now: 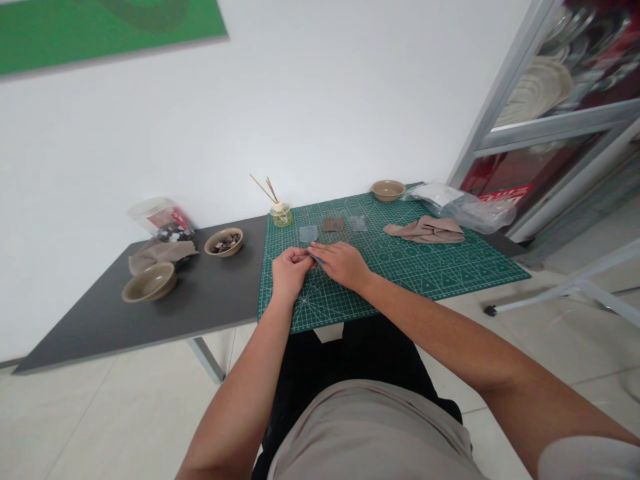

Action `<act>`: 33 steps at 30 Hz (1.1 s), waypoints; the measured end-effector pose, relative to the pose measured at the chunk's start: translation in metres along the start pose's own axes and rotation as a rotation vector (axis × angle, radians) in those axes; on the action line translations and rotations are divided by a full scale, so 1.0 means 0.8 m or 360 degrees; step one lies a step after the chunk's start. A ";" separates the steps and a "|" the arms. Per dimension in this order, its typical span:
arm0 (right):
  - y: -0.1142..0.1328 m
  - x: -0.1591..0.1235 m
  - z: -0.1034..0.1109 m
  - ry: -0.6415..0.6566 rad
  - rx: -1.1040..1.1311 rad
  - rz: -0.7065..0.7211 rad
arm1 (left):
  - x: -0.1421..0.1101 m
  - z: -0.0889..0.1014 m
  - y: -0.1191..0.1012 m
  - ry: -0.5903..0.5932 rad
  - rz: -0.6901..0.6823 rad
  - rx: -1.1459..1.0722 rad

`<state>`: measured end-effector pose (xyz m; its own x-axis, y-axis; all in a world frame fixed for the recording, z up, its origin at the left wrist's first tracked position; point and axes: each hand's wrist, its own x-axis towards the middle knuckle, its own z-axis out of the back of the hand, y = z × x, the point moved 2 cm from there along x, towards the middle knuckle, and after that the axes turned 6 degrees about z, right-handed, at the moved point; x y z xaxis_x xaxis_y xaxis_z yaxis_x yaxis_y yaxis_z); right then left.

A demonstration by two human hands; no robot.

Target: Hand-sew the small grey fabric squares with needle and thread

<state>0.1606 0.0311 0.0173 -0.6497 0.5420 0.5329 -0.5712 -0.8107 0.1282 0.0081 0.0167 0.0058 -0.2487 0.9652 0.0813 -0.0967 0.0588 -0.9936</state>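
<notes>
My left hand [290, 270] and my right hand [343, 263] meet above the green cutting mat [400, 267]. Both are closed, fingertips pinching a small grey-blue flat piece [316, 257] that is mostly covered by the fingers. Just beyond them on the mat lie three small squares in a row: a pale grey-blue square [309, 233], a brown square [333, 225] and another grey-blue square [359, 223]. What the squares are made of is too small to make out.
Left on the dark table [220, 293] are an empty-looking bowl [150, 283], a bowl of small dark and light pieces [224, 243], a cloth [163, 253] and a plastic bag [165, 220]. A reed diffuser [281, 213], bowl [389, 189], brown cloth [427, 230] and clear bag [460, 203] stand around the mat.
</notes>
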 end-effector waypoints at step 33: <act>-0.012 0.000 -0.004 -0.0107 0.0102 -0.0240 | 0.006 0.002 0.006 -0.0040 -0.0103 -0.0016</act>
<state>0.1648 0.0396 0.0132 -0.5225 0.6445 0.5583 -0.6251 -0.7348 0.2632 0.0046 0.0213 0.0014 -0.2661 0.9526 0.1475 -0.1034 0.1239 -0.9869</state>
